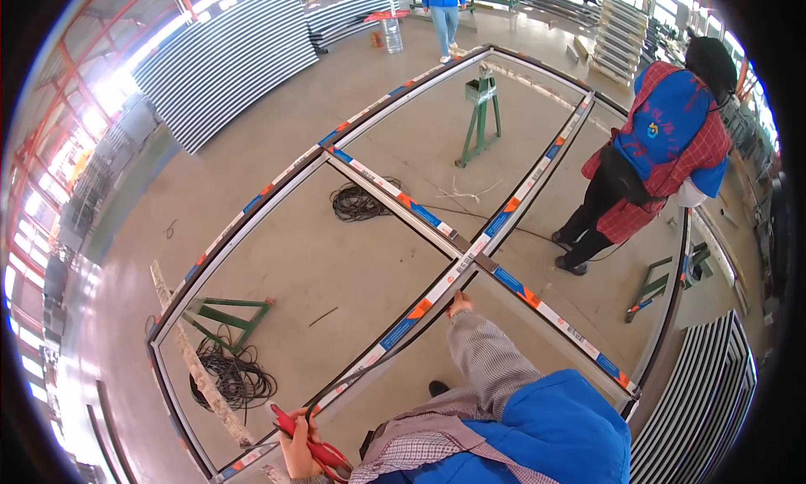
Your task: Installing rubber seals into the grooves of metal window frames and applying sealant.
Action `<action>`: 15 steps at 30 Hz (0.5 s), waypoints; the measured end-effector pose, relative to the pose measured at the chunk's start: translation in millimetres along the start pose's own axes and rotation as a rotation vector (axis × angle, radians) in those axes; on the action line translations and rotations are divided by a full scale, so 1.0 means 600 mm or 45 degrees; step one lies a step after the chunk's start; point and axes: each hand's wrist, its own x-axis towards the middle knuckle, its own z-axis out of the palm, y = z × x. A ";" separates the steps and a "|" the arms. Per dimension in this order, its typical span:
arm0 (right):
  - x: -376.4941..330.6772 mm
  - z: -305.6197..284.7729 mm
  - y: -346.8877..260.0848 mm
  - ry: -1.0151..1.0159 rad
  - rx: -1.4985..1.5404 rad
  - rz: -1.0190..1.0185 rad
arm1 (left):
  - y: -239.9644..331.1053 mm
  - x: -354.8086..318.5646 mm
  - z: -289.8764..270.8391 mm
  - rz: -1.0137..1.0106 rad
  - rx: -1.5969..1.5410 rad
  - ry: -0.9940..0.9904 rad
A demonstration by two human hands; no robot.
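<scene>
My left hand [298,452], at the lower edge, is closed round red-handled pliers [329,457]. Beside its fingers, a thin black strip [388,355] runs loosely along the middle bar of a large window frame [403,326]. The strip leads toward my right hand [459,304], whose fingers are closed against the bar's near edge, just below the cross joint [475,261]. They seem to pinch the strip there, though the fingertips are small in view. Blue, orange and white film covers the frame's bars.
Green trestles [482,115] stand under the frame, with another green stand [231,320] at left. Coiled black strips [233,375] lie on the floor. A co-worker [663,140] stands at the frame's right side; another person [443,14] is far off. Stacked profiles [701,400] sit at lower right.
</scene>
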 end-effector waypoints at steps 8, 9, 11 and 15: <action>-0.039 -0.006 -0.013 -0.126 -0.176 0.167 | -0.002 0.012 0.058 -0.065 -0.292 -0.033; -0.044 -0.004 -0.022 -0.119 -0.193 0.214 | -0.001 0.013 0.065 -0.081 -0.370 -0.056; -0.053 -0.020 0.020 -0.074 -0.286 0.009 | -0.005 0.017 0.072 -0.107 -0.339 -0.054; -0.203 -0.033 -0.008 -0.471 -0.503 -0.474 | -0.016 0.015 0.075 -0.160 -0.382 0.052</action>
